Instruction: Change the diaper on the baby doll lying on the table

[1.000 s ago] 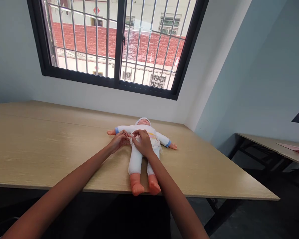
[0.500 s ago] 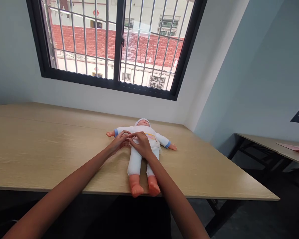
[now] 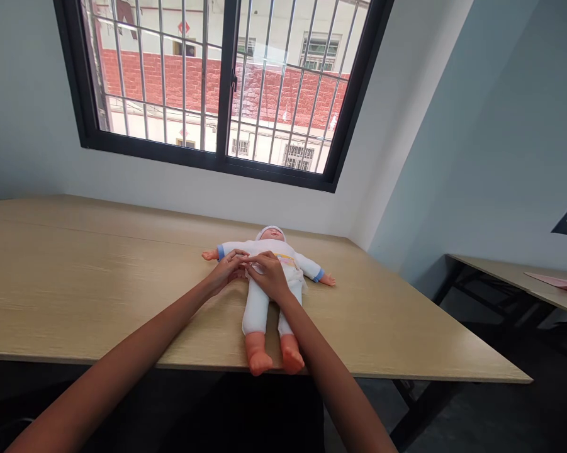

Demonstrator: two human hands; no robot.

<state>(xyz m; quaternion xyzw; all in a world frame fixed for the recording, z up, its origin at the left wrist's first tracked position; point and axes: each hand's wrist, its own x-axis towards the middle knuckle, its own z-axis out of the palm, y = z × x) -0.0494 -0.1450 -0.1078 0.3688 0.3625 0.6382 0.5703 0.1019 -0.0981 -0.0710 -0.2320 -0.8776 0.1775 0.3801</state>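
A baby doll lies on its back on the table, feet toward me, arms spread. It wears a white suit with blue cuffs and a white cap. Around its hips is a white diaper with ruffled edges and a yellow and pink band at the front. At the doll's waist on the left side, my left hand has its fingers bent and closed on the diaper's edge. My right hand rests over the front of the diaper, fingertips pinched against it and meeting those of my left hand. The pinched edge itself is mostly hidden.
The pale wooden table runs along the wall under a barred window; its front edge lies just past the doll's feet. A second table at the right bears a pink cloth.
Both hands stay at the doll's waist, with only slight finger movement. The view has shifted very slightly; the doll lies as before.
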